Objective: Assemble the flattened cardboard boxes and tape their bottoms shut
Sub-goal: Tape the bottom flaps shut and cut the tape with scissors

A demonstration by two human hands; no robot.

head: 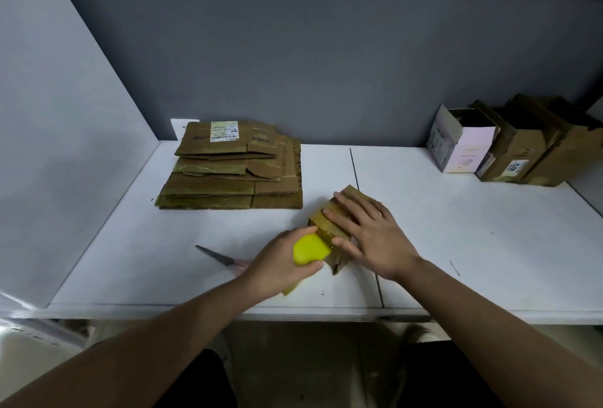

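Your small cardboard box (pixel 339 212) sits near the front edge of the white table (pixel 456 228), its brown top glossy with tape. Your right hand (pixel 372 238) lies flat on it, fingers spread and straight, pressing down. Touching the box's left side, your left hand (pixel 277 264) curls around a rounded yellow tape dispenser (pixel 310 249). Further left of the box, scissors (pixel 222 259) lie on the tabletop. Behind the box and to its left rests a stack of flattened boxes (pixel 231 172), creased and taped. Far right of the box, assembled boxes (pixel 515 146) stand against the grey wall (pixel 326 65).
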